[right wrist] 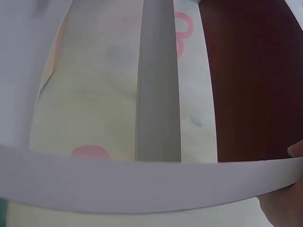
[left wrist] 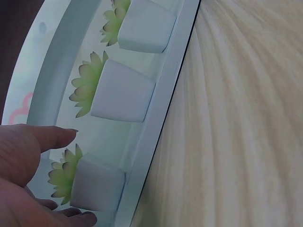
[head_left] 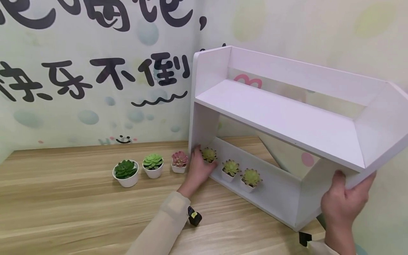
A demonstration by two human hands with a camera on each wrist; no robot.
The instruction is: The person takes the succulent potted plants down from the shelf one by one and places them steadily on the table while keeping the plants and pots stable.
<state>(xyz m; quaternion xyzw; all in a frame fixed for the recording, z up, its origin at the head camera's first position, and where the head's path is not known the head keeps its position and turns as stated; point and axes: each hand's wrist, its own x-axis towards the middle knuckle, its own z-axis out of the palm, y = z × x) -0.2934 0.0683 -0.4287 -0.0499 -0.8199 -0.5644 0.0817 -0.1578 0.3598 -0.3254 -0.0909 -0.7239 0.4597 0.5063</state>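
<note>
A white two-tier shelf [head_left: 280,117] stands at an angle on the wooden table. My right hand [head_left: 345,198] grips its right side panel, thumb inside and fingers outside; only fingertips [right wrist: 294,149] show at the edge in the right wrist view. On the lower tier sit three green succulents in white square pots: a left one [left wrist: 97,182], a middle one [head_left: 230,169] and a right one [head_left: 251,179]. Around the left pot, next to the left panel, is my left hand [head_left: 199,168]. Its thumb and fingers are spread, the thumb apart from the pot in the left wrist view.
Left of the shelf, a pink succulent [head_left: 179,161], a light green succulent [head_left: 153,164] and a dark green succulent [head_left: 126,173] stand in white pots on the table [head_left: 63,198]. Behind is a wall covering [head_left: 95,117] with black lettering. The table's right edge runs behind the shelf.
</note>
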